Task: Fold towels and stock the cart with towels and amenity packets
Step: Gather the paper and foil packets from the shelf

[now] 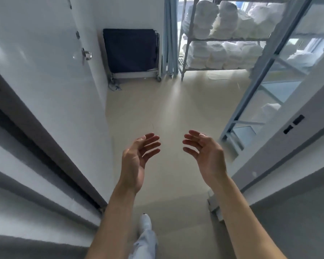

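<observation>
At the far left stands a glossy white door (pixel 45 53) with a round metal knob (pixel 86 54), swung open into a narrow linen room with a pale beige floor (pixel 157 113). Just beside it, against the back wall, is a folded dark navy fabric hamper on a wheeled metal frame (pixel 131 51); it looks collapsed flat, and whether anything is inside cannot be told. In the foreground the left hand (pixel 137 156) is held out with palm turned inward and fingers relaxed and spread, holding nothing. The right hand (pixel 206 154) mirrors it, fingers loose and apart, also empty, the two palms facing each other with bare floor between them. Further right and well beyond both hands, a grey wire metal shelving rack (pixel 223 39) carries the stacks of folded white towels (pixel 221 55), piled close on at least two tiers. A second pale blue metal rack (pixel 266 75) runs along the right wall, with more white linen on it, too blurred to sort. The step in hand appears to be walking in to fetch towels: best to get close to the wire rack, slide both flat hands under and over one whole stack, and lift it level so the folds do not slump. No cart or amenity packets can be made out.
</observation>
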